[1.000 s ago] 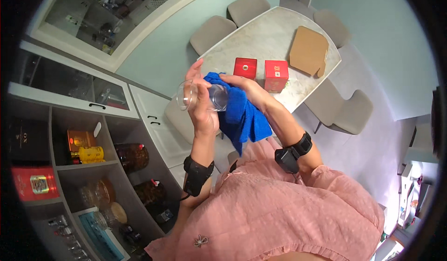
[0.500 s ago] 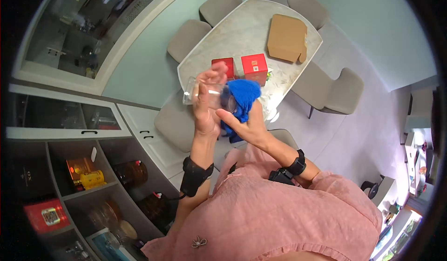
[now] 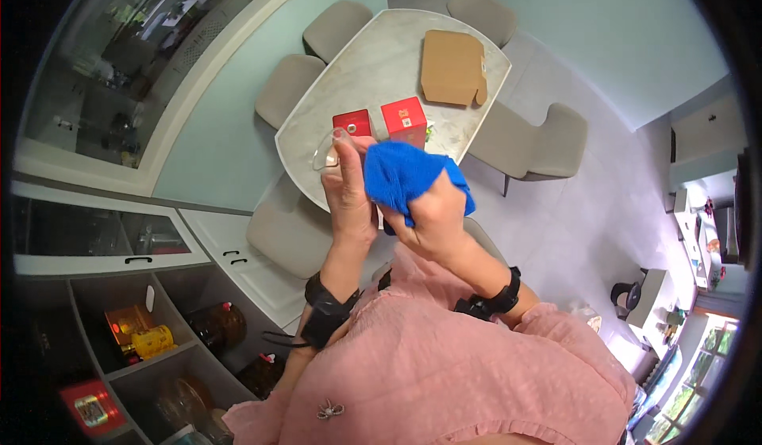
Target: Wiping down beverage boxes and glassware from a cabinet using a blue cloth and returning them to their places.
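Note:
In front of my chest, my left hand (image 3: pixel 349 195) is wrapped round a clear drinking glass (image 3: pixel 324 157), thumb pointing up along it. Only its see-through end shows beyond the fingers; the rest is hidden by the hand and a blue cloth (image 3: pixel 401 173). My right hand (image 3: pixel 438 213) grips the bunched cloth, its fingers curled in the folds. The cloth lies against the glass side of my left hand and hangs below both hands. Whether part of it is inside the glass cannot be seen.
Beyond my hands stands a marble-topped table (image 3: pixel 341 72) bearing a red box (image 3: pixel 405 119), a flatter red box (image 3: pixel 352 123) and a cardboard box (image 3: pixel 452 68). Grey chairs, including one at right (image 3: pixel 532 143), surround it. On the left are shelves (image 3: pixel 151 359) with bottles and jars.
My right hand has turned over into a tighter fist on the cloth, which now covers the near end of the glass. The view has shifted, so the table sits further left.

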`<state>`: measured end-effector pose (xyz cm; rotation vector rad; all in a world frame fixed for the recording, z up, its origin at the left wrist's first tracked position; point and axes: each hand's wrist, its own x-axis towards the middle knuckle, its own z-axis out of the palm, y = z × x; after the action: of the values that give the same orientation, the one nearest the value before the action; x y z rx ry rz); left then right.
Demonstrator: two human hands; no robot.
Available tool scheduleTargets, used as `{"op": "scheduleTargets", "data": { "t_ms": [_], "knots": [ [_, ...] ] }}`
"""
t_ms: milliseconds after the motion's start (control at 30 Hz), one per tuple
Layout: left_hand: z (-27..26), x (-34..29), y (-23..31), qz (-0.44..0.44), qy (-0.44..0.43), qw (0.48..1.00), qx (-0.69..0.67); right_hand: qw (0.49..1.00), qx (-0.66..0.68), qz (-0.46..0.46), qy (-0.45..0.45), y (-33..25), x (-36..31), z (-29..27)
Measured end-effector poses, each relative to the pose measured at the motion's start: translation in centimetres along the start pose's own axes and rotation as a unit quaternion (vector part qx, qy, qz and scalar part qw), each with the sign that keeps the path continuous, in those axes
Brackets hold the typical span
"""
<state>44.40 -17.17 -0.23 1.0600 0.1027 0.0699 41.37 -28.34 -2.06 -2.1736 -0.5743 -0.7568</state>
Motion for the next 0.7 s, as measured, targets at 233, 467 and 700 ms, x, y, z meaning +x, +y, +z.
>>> {"op": "scheduleTargets", "data": {
  "t_ms": [233, 467, 700],
  "knots": [
    [-0.3, 1.1, 1.0, -0.027, -0.077, 0.994, 0.078, 0.993, -0.095, -0.034, -0.068, -1.6, 2.0, -1.9],
    [0.5, 1.9, 2.0, -0.056, -0.035, 0.988, -0.136, 0.984, -0.092, -0.151, -0.011, 0.5, -1.8, -1.2],
    [1.1, 1.5, 3.9, -0.119, -0.051, 0.937, -0.323, 0.977, 0.199, 0.073, 0.005, 0.7, -2.3, -2.8]
  ]
}}
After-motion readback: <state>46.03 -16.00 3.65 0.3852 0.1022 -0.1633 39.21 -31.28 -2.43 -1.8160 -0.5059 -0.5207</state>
